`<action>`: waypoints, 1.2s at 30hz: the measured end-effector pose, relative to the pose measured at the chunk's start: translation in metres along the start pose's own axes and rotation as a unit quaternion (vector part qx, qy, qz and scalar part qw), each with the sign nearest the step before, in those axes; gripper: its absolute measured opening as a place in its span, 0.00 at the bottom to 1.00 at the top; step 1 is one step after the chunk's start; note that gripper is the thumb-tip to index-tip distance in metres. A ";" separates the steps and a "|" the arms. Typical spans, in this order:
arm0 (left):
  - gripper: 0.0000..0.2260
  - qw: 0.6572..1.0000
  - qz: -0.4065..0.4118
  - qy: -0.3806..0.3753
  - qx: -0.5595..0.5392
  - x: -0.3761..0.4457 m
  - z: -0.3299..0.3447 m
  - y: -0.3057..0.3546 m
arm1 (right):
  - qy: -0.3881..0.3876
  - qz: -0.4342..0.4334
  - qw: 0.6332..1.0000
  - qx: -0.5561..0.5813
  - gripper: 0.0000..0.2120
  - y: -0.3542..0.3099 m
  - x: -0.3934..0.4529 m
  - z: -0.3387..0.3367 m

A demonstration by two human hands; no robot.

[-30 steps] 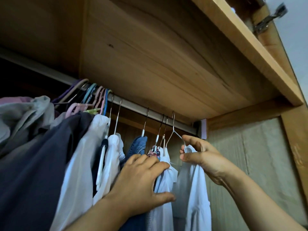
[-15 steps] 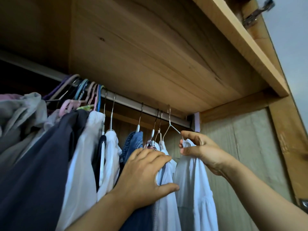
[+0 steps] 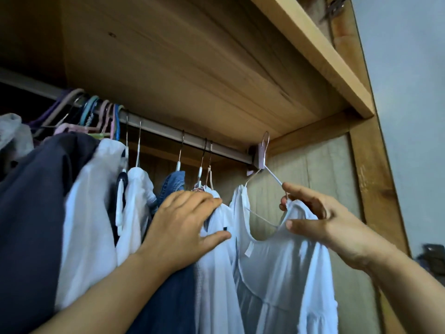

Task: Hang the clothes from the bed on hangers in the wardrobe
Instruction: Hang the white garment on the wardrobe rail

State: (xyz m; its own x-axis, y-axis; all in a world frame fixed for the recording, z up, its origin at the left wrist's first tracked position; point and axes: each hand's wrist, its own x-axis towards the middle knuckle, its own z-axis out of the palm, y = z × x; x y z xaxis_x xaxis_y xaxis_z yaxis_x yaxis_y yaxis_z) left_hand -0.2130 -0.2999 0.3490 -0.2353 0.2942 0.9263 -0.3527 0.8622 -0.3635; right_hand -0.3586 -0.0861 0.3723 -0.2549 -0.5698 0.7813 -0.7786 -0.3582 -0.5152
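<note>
Fingers of the right hand (image 3: 320,220) are curled around the shoulder of a white wire hanger (image 3: 269,174), which carries a white garment (image 3: 284,266). The hanger's hook is seen beside the rail (image 3: 192,141) bracket, though whether it is seated on the rail cannot be told. Straight fingers of the left hand (image 3: 183,227) are pressed flat against the hung clothes (image 3: 134,196), just left of the white garment.
</note>
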 end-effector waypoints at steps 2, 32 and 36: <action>0.24 1.000 0.022 0.008 0.019 0.002 -0.005 0.010 | 0.014 -0.011 1.000 0.018 0.37 -0.011 -0.030 -0.008; 0.08 0.893 0.015 0.045 -0.448 -0.089 -0.111 0.425 | -0.031 0.362 0.843 -0.397 0.27 -0.215 -0.482 -0.152; 0.05 0.840 0.032 0.051 -0.539 -0.085 -0.149 0.494 | 0.036 0.417 0.769 -0.484 0.13 -0.251 -0.536 -0.161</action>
State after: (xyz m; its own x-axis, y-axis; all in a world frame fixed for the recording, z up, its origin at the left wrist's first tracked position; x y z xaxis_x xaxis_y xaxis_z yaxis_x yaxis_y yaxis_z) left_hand -0.2322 0.1628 0.1056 -0.1241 0.3402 0.9321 0.6959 0.6995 -0.1627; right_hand -0.1192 0.4278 0.1395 -0.9010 -0.2474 0.3563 -0.3797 0.8471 -0.3718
